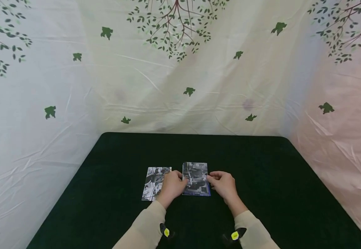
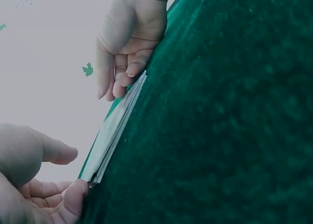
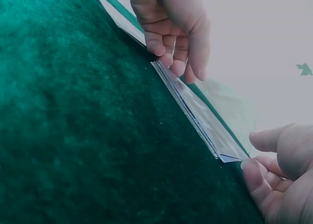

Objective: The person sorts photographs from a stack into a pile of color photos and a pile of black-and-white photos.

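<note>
A small stack of black-and-white photo cards [image 1: 196,178] lies on the dark green table, its lower right edge showing blue. My left hand [image 1: 172,186] holds the stack's left edge, thumb tip over the top card. On the opposite side, my right hand [image 1: 224,186] pinches the top card's right edge. In the right wrist view, that top card [image 3: 208,114] sits slightly apart from the layers beneath at its near end. Another black-and-white photo card [image 1: 152,183] lies left of the stack, partly covered by my left hand.
The green cloth-covered table [image 1: 261,173] stretches around the cards. A pale curtain [image 1: 168,114] printed with leaves and branches hangs behind and on both sides. Dark bands with yellow tags [image 1: 234,236] circle both wrists.
</note>
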Demonstrator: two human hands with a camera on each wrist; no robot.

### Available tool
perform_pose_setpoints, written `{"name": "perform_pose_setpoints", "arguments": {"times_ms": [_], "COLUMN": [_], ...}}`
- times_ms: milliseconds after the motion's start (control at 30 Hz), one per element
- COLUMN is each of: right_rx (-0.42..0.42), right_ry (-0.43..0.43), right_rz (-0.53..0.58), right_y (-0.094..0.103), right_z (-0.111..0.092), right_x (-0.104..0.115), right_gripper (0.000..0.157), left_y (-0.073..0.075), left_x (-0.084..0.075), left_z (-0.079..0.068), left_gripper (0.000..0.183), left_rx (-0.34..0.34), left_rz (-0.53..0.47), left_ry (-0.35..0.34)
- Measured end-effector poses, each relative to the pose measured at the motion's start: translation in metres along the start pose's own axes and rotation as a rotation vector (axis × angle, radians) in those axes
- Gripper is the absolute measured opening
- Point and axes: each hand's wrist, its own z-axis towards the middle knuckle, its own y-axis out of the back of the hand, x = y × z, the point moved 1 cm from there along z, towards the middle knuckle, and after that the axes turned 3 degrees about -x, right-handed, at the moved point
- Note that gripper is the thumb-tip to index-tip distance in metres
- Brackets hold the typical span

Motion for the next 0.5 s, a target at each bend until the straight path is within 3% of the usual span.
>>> {"name": "perform_pose_setpoints", "arguments": {"times_ms": [300,500], "right_rx": [0.006,0.011], "right_ry": [0.025,0.027], "right_rz": [-0.037,-0.058], "right_y": [-0.0058,-0.0103], "right_z": [0.0042,0.0062], "right_x": [-0.0016,-0.0026], "right_gripper": [0.031,0.03], "left_y": [-0.0006,-0.0017], "left_x": [0.0022,0.0076], "left_z": [0.0051,0.0099], "left_gripper": [0.032,0.036], "left_rx": [0.014,0.052], "left_rz": [0.007,-0.008], "left_ry": [0.013,0.058]}}
